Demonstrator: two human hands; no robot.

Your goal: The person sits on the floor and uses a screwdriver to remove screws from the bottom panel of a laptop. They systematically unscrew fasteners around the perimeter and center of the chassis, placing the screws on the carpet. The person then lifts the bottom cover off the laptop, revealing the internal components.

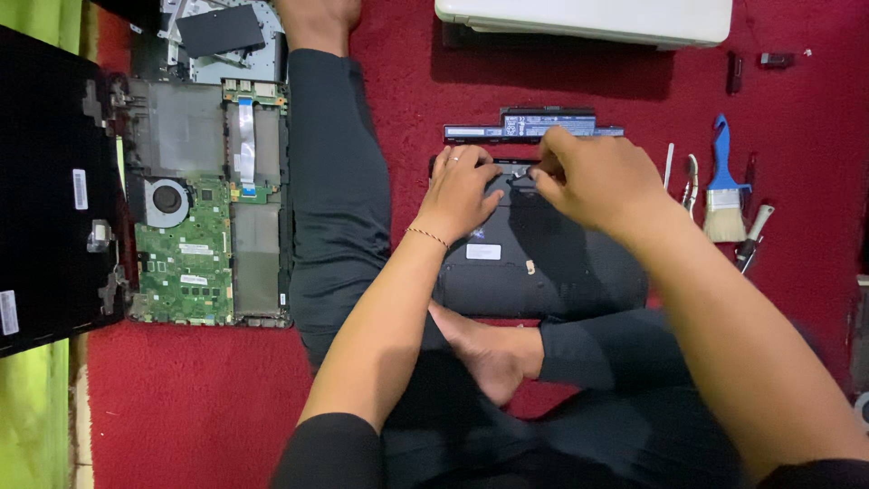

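Observation:
A black laptop (pixel 543 267) lies bottom side up on the red carpet in front of my crossed legs. My left hand (pixel 460 188) rests fingers-down on its far left edge, beside the battery bay. My right hand (pixel 593 177) pinches at the far edge of the same bay, fingers curled. A long black battery pack (pixel 507 127) lies just beyond the laptop, touching my right fingertips. What the right fingers grip is hidden.
An opened laptop with green circuit board and fan (pixel 186 240) lies left, its black lid (pixel 45 181) beside it. A blue-handled brush (pixel 724 190), pliers (pixel 690 181) and small tools lie right. A white closed device (pixel 588 18) sits at the far edge.

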